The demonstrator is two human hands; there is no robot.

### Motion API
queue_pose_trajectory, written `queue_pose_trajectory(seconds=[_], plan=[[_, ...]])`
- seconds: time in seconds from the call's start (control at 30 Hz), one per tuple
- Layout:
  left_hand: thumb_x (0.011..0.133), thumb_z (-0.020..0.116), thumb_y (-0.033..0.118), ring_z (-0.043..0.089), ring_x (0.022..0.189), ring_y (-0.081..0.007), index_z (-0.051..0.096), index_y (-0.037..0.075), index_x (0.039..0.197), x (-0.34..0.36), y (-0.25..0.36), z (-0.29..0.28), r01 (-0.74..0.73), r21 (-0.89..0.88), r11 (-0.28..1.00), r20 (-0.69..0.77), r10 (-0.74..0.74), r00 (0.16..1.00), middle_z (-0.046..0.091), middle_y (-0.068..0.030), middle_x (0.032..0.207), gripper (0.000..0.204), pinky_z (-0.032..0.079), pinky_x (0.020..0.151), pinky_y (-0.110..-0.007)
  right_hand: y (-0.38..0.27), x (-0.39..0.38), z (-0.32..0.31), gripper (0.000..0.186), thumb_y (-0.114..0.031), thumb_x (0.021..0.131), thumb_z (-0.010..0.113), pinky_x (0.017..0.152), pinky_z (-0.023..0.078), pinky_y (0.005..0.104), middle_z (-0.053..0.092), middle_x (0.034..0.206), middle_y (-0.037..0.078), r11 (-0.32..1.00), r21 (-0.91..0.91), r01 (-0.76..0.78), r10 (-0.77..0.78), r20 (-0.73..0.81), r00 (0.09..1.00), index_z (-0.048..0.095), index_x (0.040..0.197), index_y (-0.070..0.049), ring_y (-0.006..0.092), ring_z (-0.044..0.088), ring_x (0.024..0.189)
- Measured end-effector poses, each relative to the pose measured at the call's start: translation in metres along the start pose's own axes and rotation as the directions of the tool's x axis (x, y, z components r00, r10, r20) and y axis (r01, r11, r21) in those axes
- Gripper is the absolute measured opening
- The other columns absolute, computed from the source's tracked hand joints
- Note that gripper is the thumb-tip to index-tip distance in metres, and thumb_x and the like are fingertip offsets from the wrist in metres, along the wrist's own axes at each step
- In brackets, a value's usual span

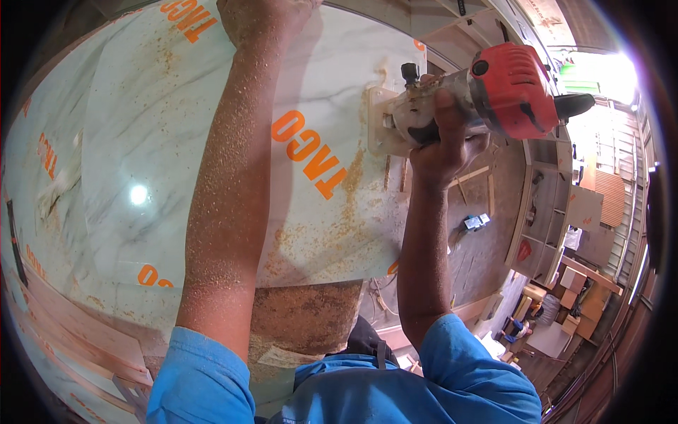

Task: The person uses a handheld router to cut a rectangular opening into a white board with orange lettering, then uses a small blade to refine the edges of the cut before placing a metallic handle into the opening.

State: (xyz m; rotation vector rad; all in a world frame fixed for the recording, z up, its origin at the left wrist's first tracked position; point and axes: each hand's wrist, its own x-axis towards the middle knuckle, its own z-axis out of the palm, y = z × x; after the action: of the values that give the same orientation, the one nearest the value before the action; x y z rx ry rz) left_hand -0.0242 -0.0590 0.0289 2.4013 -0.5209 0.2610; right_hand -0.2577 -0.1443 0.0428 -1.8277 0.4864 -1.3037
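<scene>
My right hand (452, 134) is wrapped round the silver body of a red-and-black trim router (513, 90), whose square pale base (383, 116) rests at the right edge of a white marble-patterned sheet (123, 120) with orange printing. Sawdust lies along that edge and on my forearms. My left hand (265, 18) is on the sheet near its far edge, at the top of the picture, its fingers cut off by the frame. My left forearm crosses the sheet.
Pale boards (78, 332) lie at the left. Past the sheet's right edge are the concrete floor (480, 254), a small silver-blue item (477, 222), cords and wooden strips. Open cabinet frames (544, 212) and stacked wood pieces (572, 304) stand farther right, near a bright opening.
</scene>
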Motion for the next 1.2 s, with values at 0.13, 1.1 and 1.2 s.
queue_pose_trajectory(seconds=[0.13,1.1,1.2], plan=[[0.072,0.088,0.043,0.068,0.101,-0.0356,0.075,-0.003,0.09,-0.001,0.003,-0.001,0.037,0.069,0.997,0.01,-0.037,0.999,0.072,-0.0209,0.098,0.051,0.052,0.094,-0.044,-0.013,-0.025,-0.011,0.032,-0.016,0.083,0.072,0.083,0.057,0.0397,0.072,0.093,0.018,0.977,0.159,-0.14,0.144,-0.012,0.99,0.066,0.107,0.006,0.0268,0.071,0.088],[0.076,0.084,0.047,0.065,0.113,-0.0331,0.074,-0.004,0.107,-0.006,0.001,0.005,0.005,0.115,0.993,-0.027,-0.001,1.0,0.07,-0.021,0.115,0.06,0.048,0.103,-0.04,-0.04,-0.079,-0.043,0.085,-0.029,0.081,0.083,0.102,0.049,0.0459,0.057,0.128,0.023,0.853,0.366,-0.373,0.332,0.172,0.928,0.035,0.145,0.0,0.0295,0.059,0.118],[0.076,0.084,0.047,0.065,0.114,-0.033,0.074,-0.003,0.107,-0.009,0.001,0.006,-0.009,0.119,0.993,-0.062,0.016,0.998,0.07,-0.0204,0.115,0.06,0.048,0.103,-0.04,-0.038,-0.079,-0.039,0.076,-0.034,0.089,0.07,0.099,0.05,0.0507,0.064,0.115,0.026,0.924,0.285,-0.256,0.219,0.153,0.964,0.037,0.143,0.008,0.0386,0.062,0.115]])
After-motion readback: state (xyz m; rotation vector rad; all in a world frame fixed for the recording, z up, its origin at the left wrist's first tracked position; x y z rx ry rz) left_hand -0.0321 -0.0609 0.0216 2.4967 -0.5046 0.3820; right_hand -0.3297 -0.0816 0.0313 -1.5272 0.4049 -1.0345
